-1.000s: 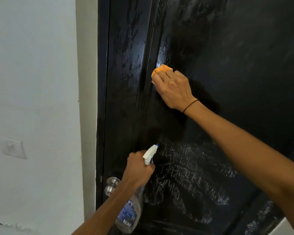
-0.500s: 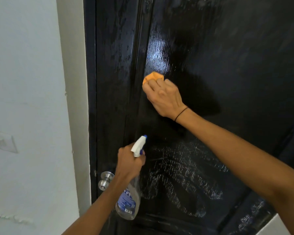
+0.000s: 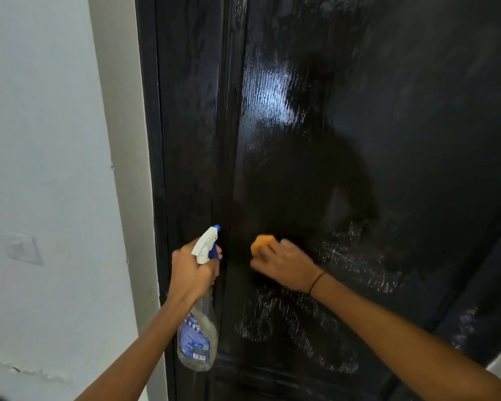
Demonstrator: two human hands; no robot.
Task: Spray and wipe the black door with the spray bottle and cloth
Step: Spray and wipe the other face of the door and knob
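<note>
The glossy black door point(image 3: 344, 125) fills the middle and right of the view, wet and streaked in its lower half. My right hand point(image 3: 284, 266) presses an orange cloth point(image 3: 261, 243) flat against the door panel; only the cloth's upper edge shows past my fingers. My left hand point(image 3: 193, 270) grips the neck of a clear spray bottle point(image 3: 198, 334) with a blue label. Its white and blue nozzle points at the door, just left of the cloth.
A white wall point(image 3: 47, 140) with a light switch point(image 3: 25, 250) runs along the left. A pale door jamb point(image 3: 122, 146) stands between wall and black frame. The door knob is hidden behind my left arm.
My right hand has slid the cloth down the door panel to the level of the spray bottle. My view has tilted up, and the knob has dropped out of sight.
</note>
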